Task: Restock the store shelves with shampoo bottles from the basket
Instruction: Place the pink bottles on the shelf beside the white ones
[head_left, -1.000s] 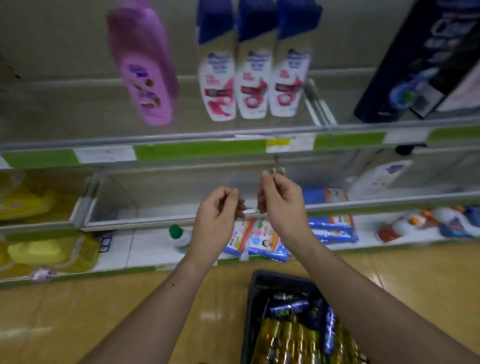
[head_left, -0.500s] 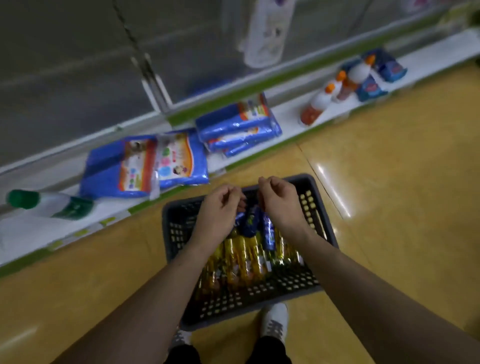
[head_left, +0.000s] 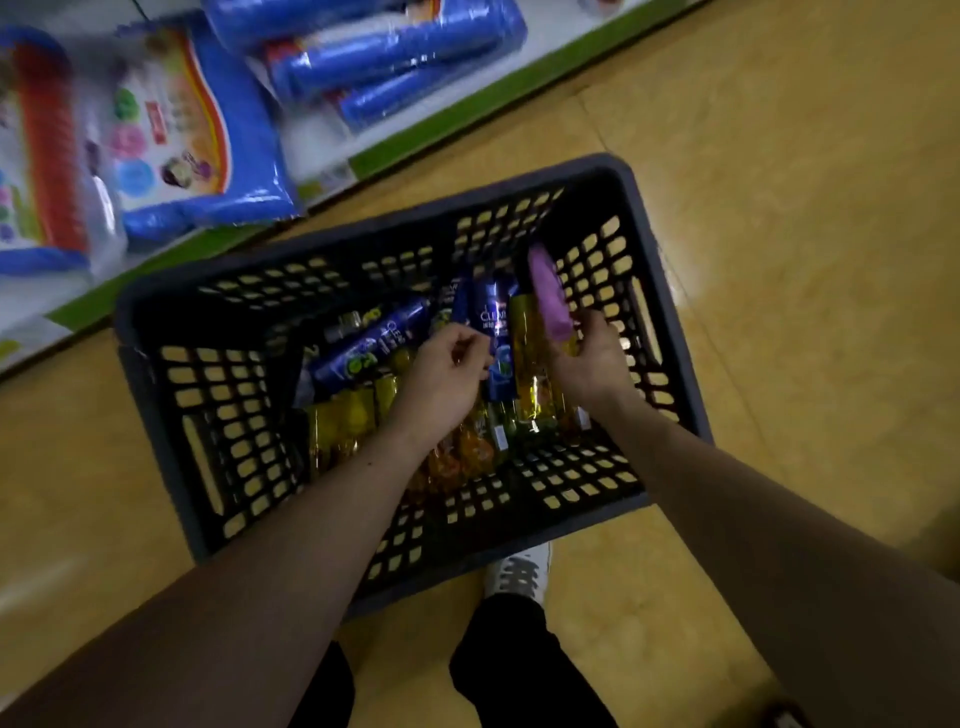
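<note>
A dark slotted basket (head_left: 363, 228) stands on the floor below me. It holds several gold-yellow shampoo bottles (head_left: 343, 421) and dark blue ones, one upright (head_left: 496, 332) and one lying (head_left: 374, 343). My right hand (head_left: 592, 364) is inside the basket at its right side and grips the lower end of a pink bottle (head_left: 548, 293), which sticks up and leans left. My left hand (head_left: 447, 374) hovers over the bottles with loosely curled fingers; its fingertips are next to the upright blue bottle and it holds nothing that I can see.
The bottom shelf with a green edge strip (head_left: 431, 130) runs across the upper left, carrying blue plastic packs (head_left: 208, 135) and stacked blue rolls (head_left: 395, 57). Yellow floor (head_left: 779, 260) lies to the right. My shoe (head_left: 519, 571) shows at the basket's near edge.
The view dropped from the shelves to the basket. Both hands went down into it, and the right hand took hold of the pink bottle.
</note>
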